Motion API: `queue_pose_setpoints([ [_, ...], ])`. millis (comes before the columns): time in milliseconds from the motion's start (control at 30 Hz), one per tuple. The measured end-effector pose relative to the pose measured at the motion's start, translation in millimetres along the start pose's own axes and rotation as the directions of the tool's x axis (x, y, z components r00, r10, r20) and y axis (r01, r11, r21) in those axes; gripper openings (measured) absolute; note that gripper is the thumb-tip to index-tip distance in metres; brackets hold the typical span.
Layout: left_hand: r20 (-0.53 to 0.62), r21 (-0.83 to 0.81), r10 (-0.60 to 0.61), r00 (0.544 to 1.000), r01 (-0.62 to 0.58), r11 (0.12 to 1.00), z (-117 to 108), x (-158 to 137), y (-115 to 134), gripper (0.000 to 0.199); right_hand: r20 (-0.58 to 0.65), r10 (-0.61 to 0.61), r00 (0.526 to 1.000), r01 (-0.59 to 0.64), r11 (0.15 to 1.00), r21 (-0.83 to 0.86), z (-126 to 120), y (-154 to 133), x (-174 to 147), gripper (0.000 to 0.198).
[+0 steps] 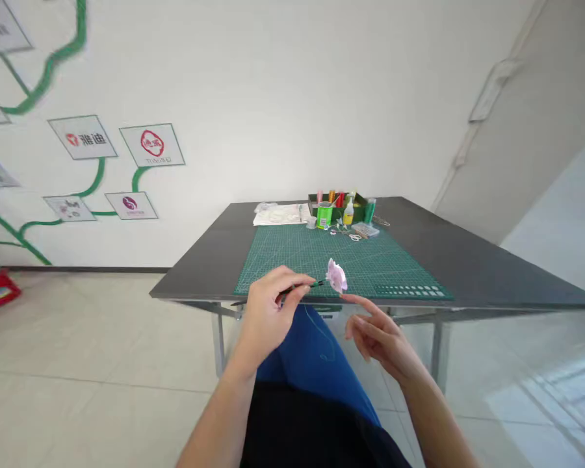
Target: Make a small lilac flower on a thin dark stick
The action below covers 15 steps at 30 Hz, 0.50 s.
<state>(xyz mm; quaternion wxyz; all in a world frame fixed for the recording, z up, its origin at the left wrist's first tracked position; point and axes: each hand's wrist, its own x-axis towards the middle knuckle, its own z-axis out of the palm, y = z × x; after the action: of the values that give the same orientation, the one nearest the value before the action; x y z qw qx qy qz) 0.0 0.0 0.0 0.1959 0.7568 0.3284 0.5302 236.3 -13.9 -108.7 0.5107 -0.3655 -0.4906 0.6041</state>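
Note:
My left hand [272, 312] is closed around the dark, green-wrapped stem [316, 283] of a pale pink artificial flower [337, 276], pinching it between thumb and fingertips. The blossom points to the right, above the mat's front edge. A thin green thread [322, 330] dangles below my left hand, over my blue-clad leg. My right hand [377, 331] holds nothing; its index finger is stretched out to the lower rim of the petals, touching or very close to them. Its other fingers are loosely bent.
A green cutting mat [297, 250] lies on the black table [209, 257]. Toward the back are white sheets [280, 214], a bright green can [324, 214], a glue bottle [349, 211], scissors [355, 238], a clear case [365, 229] and a dark green box [359, 205] with colored spools.

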Motion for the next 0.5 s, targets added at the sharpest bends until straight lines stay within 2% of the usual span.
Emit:
queue_pose_setpoints([
  [133, 0.014, 0.006, 0.002, 1.0, -0.002, 1.0, 0.5, -0.2, -2.2, 0.018, -0.14, -0.036, 0.989, 0.022, 0.995, -0.099, -9.8, -11.4, -0.8, 0.065],
  [267, 0.025, 0.008, 0.01, 1.0, -0.01, 1.0, 2.0, 0.6, -1.1, 0.017, -0.26, -0.135, 0.956, 0.096, 0.983, -0.156, -15.6, -17.8, -2.2, 0.057],
  [400, 0.033, 0.005, 0.007, 0.999, -0.007, 1.0, 2.8, 0.7, 1.6, 0.017, -0.291, -0.214, 0.932, 0.16, 0.967, -0.2, -9.7, -22.6, -7.3, 0.049],
  [500, 0.049, 0.006, 0.011, 0.999, -0.012, 1.0, 3.9, 0.5, 3.2, 0.017, -0.269, -0.255, 0.929, 0.203, 0.957, -0.208, 5.8, -26.7, -12.1, 0.043],
])
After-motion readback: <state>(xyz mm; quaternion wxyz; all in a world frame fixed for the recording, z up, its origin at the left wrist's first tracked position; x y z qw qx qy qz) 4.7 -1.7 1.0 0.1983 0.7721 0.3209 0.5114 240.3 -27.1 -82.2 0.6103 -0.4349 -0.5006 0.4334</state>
